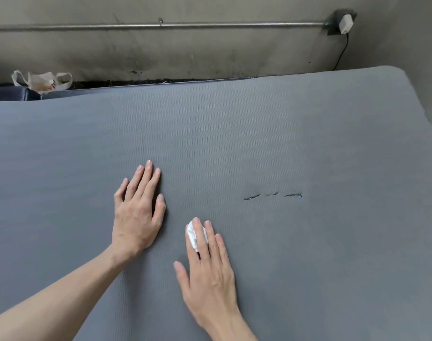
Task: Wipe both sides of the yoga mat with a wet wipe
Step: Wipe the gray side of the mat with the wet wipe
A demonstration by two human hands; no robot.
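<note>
The right hand [207, 274] lies flat with straight fingers, pressing a crumpled white wet wipe [193, 234] onto the grey yoga mat [259, 134]; the wipe shows under the index and middle fingers. Just beside it, the left hand [136, 212] rests palm-down on the mat, fingers straight and slightly spread, holding nothing. To the right of both hands, three short tears [272, 195] mark the mat's ribbed surface. The mat fills most of the view. Beyond its far edge stands a stained concrete wall [210, 52] with a metal pipe [160, 25], a white plug adapter [345, 23], and a white plastic bag [41, 81] at far left.
</note>
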